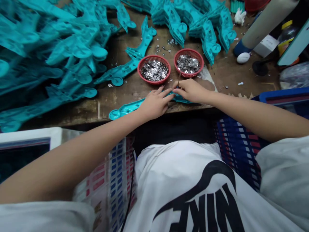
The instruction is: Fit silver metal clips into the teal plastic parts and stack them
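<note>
A long teal plastic part [125,109] lies along the front edge of the worn wooden bench [120,93]. My left hand [154,103] rests flat on it, fingers stretched out and pressing it down. My right hand [190,91] is closed in a pinch over the part's right end, holding a thin tool [179,77] that points up toward the baskets. Just beyond the hands stand two red baskets, a left one [154,69] and a right one [188,62], both filled with small shiny metal pieces.
A big heap of teal plastic parts [55,54] covers the left of the bench; stacks of the same parts [193,22] line the back. A white cylinder [265,22], a bottle [286,37] and a blue crate [285,96] are at right. A striped bag [116,174] sits below.
</note>
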A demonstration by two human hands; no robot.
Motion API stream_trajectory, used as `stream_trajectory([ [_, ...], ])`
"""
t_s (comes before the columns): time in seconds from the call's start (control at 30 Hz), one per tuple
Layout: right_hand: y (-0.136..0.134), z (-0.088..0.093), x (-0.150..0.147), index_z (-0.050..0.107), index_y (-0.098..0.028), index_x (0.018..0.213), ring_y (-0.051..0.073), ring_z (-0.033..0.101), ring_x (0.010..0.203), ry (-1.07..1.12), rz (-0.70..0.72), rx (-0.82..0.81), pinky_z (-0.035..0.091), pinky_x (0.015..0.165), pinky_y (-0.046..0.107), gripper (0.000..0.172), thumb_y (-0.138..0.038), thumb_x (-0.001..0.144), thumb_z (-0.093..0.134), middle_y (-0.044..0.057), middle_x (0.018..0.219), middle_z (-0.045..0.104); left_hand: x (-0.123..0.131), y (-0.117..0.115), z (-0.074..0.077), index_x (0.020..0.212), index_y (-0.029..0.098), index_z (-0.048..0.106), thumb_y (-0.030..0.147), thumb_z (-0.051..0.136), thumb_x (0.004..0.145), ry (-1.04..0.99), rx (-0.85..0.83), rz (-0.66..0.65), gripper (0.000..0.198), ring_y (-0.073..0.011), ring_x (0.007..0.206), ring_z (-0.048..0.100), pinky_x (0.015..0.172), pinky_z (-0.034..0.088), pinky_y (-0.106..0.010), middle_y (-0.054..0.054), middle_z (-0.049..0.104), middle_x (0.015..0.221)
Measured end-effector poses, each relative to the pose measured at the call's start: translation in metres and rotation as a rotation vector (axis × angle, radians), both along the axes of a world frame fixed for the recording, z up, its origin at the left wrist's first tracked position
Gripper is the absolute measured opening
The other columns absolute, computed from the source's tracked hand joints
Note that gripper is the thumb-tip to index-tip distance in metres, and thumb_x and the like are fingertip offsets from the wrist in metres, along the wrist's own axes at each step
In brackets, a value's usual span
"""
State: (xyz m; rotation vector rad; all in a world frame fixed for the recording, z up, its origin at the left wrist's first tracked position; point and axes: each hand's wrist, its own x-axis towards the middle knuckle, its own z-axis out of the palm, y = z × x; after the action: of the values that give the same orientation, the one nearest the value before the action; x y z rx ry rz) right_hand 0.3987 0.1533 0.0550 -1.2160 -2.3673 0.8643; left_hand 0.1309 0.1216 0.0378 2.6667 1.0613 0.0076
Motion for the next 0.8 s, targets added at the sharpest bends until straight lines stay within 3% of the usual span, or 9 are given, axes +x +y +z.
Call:
stream_trajectory([
  [0.17,-0.005,-0.002,-0.004,0.086,-0.014,0.128,0.032,0.08,0.115,-0.168,-0.011,0.049,0.053,0.106,0.04,0.031,-0.034,0.127,0.062,0.019,0.128,0.091,-0.001,0.0,-0.001,0.194,0.015,0.064,0.019,0.058,0.115,0.022,0.003,-0.016,0.078,-0.0557,0.192,0.05,0.151,0.054,-0.077,-0.023,0.055,0.205],
  [0.3,-0.005,0.02,-0.002,0.085,-0.013,0.135,0.032,0.082,0.119,-0.208,-0.063,0.096,0.055,0.107,0.04,0.039,-0.036,0.133,0.053,0.02,0.132,0.091,-0.002,-0.001,-0.003,0.195,0.021,0.064,0.018,0.061,0.116,0.003,0.017,-0.008,0.079,-0.054,0.192,0.052,0.149,0.055,-0.077,-0.022,0.057,0.204],
  [0.43,-0.003,0.055,0.003,0.09,-0.014,0.141,0.041,0.086,0.126,-0.709,-0.069,0.104,0.056,0.1,0.043,0.044,-0.045,0.131,0.059,0.024,0.134,0.093,-0.001,-0.001,-0.001,0.196,0.025,0.063,0.02,0.058,0.12,0.037,0.018,-0.019,0.077,-0.0525,0.188,0.056,0.148,0.057,-0.074,-0.02,0.056,0.205],
  [0.53,-0.004,0.069,0.004,0.091,-0.016,0.155,0.047,0.086,0.141,-0.967,-0.05,0.058,0.06,0.1,0.046,0.047,-0.039,0.131,0.058,0.026,0.15,0.092,0.001,-0.001,0.002,0.196,0.025,0.063,0.021,0.057,0.121,0.073,0.016,-0.023,0.076,-0.0508,0.188,0.057,0.148,0.057,-0.072,-0.02,0.057,0.204],
  [0.7,-0.01,0.068,-0.001,0.083,-0.009,0.167,0.049,0.084,0.152,-0.965,-0.069,0.062,0.063,0.109,0.05,0.051,-0.033,0.132,0.054,0.029,0.164,0.085,0.003,-0.003,0.005,0.194,0.029,0.066,0.02,0.059,0.121,0.083,0.028,-0.006,0.073,-0.0502,0.186,0.059,0.146,0.06,-0.072,-0.021,0.061,0.201],
  [0.8,-0.015,0.059,-0.004,0.079,-0.009,0.171,0.047,0.081,0.157,-0.827,0.073,0.084,0.064,0.118,0.049,0.053,-0.041,0.134,0.059,0.029,0.171,0.081,0.004,-0.003,0.006,0.194,0.029,0.066,0.019,0.06,0.121,0.085,0.019,-0.008,0.074,-0.0483,0.186,0.059,0.147,0.06,-0.07,-0.02,0.062,0.2],
])
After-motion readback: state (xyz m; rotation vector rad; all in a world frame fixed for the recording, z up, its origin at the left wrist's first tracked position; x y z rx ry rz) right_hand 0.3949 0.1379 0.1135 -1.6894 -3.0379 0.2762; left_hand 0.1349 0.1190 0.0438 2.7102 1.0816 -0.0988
